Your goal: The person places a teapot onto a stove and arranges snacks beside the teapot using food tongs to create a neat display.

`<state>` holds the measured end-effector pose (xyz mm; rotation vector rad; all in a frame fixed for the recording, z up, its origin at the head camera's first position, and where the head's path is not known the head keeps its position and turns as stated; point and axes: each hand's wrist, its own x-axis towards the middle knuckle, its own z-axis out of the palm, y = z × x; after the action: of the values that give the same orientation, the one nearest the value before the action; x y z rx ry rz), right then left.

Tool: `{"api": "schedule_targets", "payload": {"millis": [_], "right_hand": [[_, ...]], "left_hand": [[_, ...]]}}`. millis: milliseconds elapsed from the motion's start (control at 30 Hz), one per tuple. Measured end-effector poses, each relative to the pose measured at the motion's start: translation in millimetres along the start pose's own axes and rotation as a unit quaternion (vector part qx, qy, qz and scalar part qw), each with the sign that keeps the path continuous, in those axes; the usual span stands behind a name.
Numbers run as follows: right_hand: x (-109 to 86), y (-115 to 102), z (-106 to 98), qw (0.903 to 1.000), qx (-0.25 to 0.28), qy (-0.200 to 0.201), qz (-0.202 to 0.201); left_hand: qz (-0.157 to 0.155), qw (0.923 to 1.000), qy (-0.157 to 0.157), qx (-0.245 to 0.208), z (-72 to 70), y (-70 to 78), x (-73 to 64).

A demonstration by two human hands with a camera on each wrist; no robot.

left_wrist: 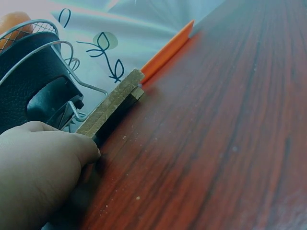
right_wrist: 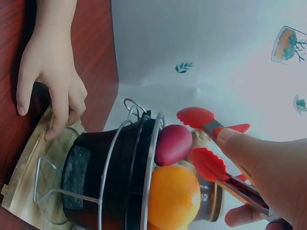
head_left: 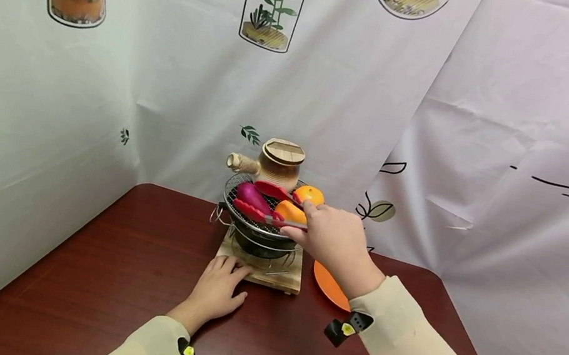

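My right hand (head_left: 337, 237) grips red-tipped metal tongs (right_wrist: 208, 164) by their arms, the two red heads spread apart. They are over a small black grill (head_left: 258, 243) with a wire rack. On the rack lie a purple eggplant (head_left: 252, 196), an orange-yellow piece (head_left: 290, 211) partly hidden by the tongs, and an orange fruit (head_left: 310, 195). The tong heads lie to either side of the eggplant in the head view. My left hand (head_left: 216, 289) rests its fingers on the front left edge of the wooden board (head_left: 289, 280) under the grill, thumb apart.
A brown ceramic pot (head_left: 278, 171) with a wooden lid and a wrapped side handle stands at the rack's back. An orange plate (head_left: 328, 284) lies right of the board, partly behind my right forearm. White printed cloth hangs behind the dark red table (head_left: 91, 270).
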<state>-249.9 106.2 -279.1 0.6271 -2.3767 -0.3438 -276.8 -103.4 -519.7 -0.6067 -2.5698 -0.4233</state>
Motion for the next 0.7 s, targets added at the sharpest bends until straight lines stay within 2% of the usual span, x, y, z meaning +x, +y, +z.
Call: {"api": "schedule_targets", "payload": {"millis": [233,500,700], "right_hand": [[-3.4,19.1,-3.1,0.9990,0.033,-0.003,0.029],[-17.9,60.4,-3.9,0.9928,0.078,0.005,0.091],[-38.1,100.7,-2.4,0.9830,0.096,-0.036,0.152]], "left_hand": [[0.004,1.0000,0.007,-0.002,-0.4,-0.5,0.1],[0.005,0.9999,0.010,-0.005,-2.1,0.7,0.6],[0.001,1.0000,0.005,-0.005,-2.7,1.1,0.8]]}}
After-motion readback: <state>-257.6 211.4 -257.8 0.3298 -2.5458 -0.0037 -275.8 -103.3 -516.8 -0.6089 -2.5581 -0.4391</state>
